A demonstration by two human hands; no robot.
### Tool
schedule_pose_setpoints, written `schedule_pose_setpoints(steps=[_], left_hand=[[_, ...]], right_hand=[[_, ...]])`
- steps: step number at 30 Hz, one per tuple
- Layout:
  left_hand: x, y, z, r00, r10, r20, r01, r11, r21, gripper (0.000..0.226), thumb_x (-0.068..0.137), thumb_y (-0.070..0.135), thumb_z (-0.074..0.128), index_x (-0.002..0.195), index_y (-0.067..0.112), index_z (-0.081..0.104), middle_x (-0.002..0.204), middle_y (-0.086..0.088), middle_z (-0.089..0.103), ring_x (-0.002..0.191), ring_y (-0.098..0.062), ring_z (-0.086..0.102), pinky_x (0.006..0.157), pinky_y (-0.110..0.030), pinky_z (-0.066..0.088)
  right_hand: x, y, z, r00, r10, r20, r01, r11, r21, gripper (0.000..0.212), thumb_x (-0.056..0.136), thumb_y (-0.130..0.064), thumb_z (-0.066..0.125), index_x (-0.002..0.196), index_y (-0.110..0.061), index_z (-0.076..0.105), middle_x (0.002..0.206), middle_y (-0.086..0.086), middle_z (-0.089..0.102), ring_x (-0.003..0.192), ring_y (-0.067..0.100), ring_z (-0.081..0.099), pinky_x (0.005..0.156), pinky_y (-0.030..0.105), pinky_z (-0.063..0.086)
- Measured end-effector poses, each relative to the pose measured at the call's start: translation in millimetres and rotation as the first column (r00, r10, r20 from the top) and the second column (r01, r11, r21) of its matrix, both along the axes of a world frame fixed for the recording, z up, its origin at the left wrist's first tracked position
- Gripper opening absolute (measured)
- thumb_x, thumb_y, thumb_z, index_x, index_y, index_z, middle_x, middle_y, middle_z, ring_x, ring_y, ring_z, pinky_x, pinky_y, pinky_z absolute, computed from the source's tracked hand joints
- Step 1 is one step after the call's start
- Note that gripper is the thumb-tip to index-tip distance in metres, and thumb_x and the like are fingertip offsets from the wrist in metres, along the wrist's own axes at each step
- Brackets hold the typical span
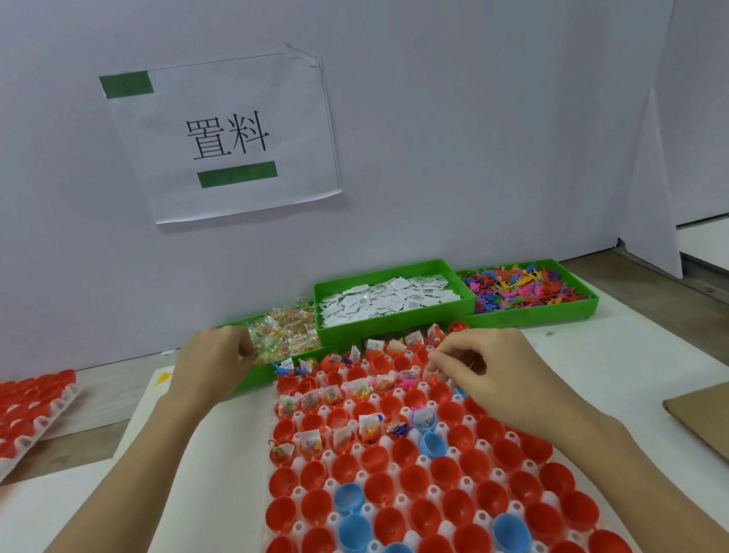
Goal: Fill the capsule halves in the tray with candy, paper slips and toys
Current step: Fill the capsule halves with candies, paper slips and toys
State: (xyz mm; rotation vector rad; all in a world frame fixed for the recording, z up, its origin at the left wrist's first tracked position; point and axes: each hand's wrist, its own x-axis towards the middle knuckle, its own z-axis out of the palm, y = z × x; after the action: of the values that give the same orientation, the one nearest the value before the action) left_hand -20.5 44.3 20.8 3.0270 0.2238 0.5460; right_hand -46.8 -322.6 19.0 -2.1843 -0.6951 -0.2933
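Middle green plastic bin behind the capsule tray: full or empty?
Full. The middle green plastic bin is heaped nearly to its rim with white paper slips.

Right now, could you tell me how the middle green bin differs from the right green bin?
The middle green bin holds white paper slips; the right green bin holds small multicoloured plastic toys. The middle bin's walls stand taller than the right bin's. Both are green, rectangular, open-topped, side by side behind the capsule tray.

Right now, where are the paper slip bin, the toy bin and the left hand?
paper slip bin (395, 327), head view, on its green front wall.
toy bin (541, 313), head view, on its green front wall.
left hand (211, 363), head view, on the back of the hand.
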Motion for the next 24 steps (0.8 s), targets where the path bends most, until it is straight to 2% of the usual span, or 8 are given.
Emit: schedule_pose_setpoints(steps=[3, 7, 9, 11, 14, 17, 20, 24], left_hand=[[-7.1, -0.5, -1.3, 0.978, 0.037, 0.207, 0.004, 0.981, -0.193, 0.007, 0.084, 0.007, 0.076, 0.09, 0.01, 0.077, 0.093, -0.008, 0.077, 0.09, -0.032, 0.066, 0.076, -0.039, 0.051], [-24.5, -13.0, 3.5, 0.92, 0.154, 0.362, 0.065, 0.848, -0.526, 0.011, 0.08, 0.003, 0.079, 0.083, 0.009, 0.071, 0.085, -0.003, 0.075, 0.081, -0.019, 0.07, 0.077, -0.033, 0.053], [-40.0, -24.5, 4.3, 0.909, 0.184, 0.373, 0.125, 0.735, -0.667, 0.014, 0.081, 0.007, 0.082, 0.085, 0.013, 0.071, 0.082, 0.001, 0.076, 0.079, -0.014, 0.073, 0.076, -0.029, 0.057], [-61.3, -39.6, 4.4, 0.915, 0.17, 0.367, 0.212, 0.57, -0.793, 0.02, 0.083, 0.012, 0.084, 0.095, 0.022, 0.071, 0.078, 0.005, 0.078, 0.078, -0.005, 0.074, 0.071, -0.021, 0.054], [-94.6, -66.9, 1.7, 0.912, 0.054, 0.407, 0.355, 0.394, -0.848, 0.035, 0.084, 0.012, 0.083, 0.109, 0.034, 0.072, 0.082, 0.002, 0.079, 0.081, -0.005, 0.075, 0.07, -0.013, 0.054], [-116.4, -88.9, -3.9, 0.912, -0.025, 0.409, 0.388, 0.374, -0.843, 0.031, 0.083, 0.011, 0.082, 0.102, 0.035, 0.078, 0.086, 0.003, 0.079, 0.085, -0.008, 0.075, 0.073, -0.011, 0.056], [-123.1, -99.0, -9.4, 0.927, -0.087, 0.364, 0.368, 0.396, -0.842, 0.026, 0.085, 0.009, 0.081, 0.099, 0.03, 0.08, 0.088, 0.005, 0.08, 0.086, -0.011, 0.076, 0.078, -0.018, 0.059], [-129.3, -98.8, -10.7, 0.921, -0.133, 0.366, 0.388, 0.385, -0.837, 0.023, 0.087, 0.008, 0.079, 0.101, 0.026, 0.08, 0.089, 0.008, 0.08, 0.086, -0.012, 0.077, 0.078, -0.018, 0.059]], right_hand=[[1.1, -0.6, 0.2, 1.0, -0.008, 0.0, 0.008, 1.0, -0.005, 0.017, 0.099, -0.027, 0.064, 0.089, -0.026, 0.078, 0.077, -0.016, 0.072, 0.08, 0.001, 0.068, 0.076, 0.018, 0.055], [2.4, -3.3, 1.4, 1.0, -0.025, 0.01, 0.025, 1.0, 0.017, 0.017, 0.098, -0.025, 0.066, 0.087, -0.027, 0.078, 0.076, -0.021, 0.071, 0.078, -0.001, 0.068, 0.073, 0.014, 0.054], [3.2, -4.7, 2.1, 0.999, -0.034, 0.013, 0.034, 0.999, 0.023, 0.017, 0.098, -0.024, 0.066, 0.087, -0.027, 0.077, 0.079, -0.025, 0.07, 0.077, -0.001, 0.068, 0.073, 0.014, 0.054], [4.1, -6.3, 2.3, 0.999, -0.046, 0.006, 0.045, 0.998, 0.035, 0.017, 0.098, -0.025, 0.066, 0.086, -0.029, 0.077, 0.079, -0.024, 0.071, 0.076, 0.0, 0.069, 0.073, 0.016, 0.055], [5.5, -8.0, 2.3, 0.998, -0.058, 0.001, 0.058, 0.998, 0.039, 0.017, 0.098, -0.025, 0.066, 0.086, -0.031, 0.077, 0.078, -0.022, 0.072, 0.076, -0.001, 0.069, 0.072, 0.014, 0.054], [5.6, -8.9, 1.5, 0.997, -0.07, -0.012, 0.07, 0.996, 0.046, 0.017, 0.097, -0.024, 0.066, 0.085, -0.03, 0.077, 0.079, -0.023, 0.072, 0.078, -0.004, 0.068, 0.072, 0.008, 0.05], [7.5, -9.7, 1.0, 0.996, -0.084, -0.018, 0.085, 0.995, 0.06, 0.017, 0.098, -0.023, 0.065, 0.088, -0.03, 0.076, 0.08, -0.023, 0.073, 0.079, -0.005, 0.068, 0.072, 0.007, 0.049], [14.5, -8.7, -4.2, 0.986, -0.168, 0.0, 0.168, 0.98, 0.104, 0.016, 0.099, -0.02, 0.063, 0.103, -0.032, 0.072, 0.089, -0.019, 0.071, 0.088, -0.006, 0.064, 0.07, 0.006, 0.049]])
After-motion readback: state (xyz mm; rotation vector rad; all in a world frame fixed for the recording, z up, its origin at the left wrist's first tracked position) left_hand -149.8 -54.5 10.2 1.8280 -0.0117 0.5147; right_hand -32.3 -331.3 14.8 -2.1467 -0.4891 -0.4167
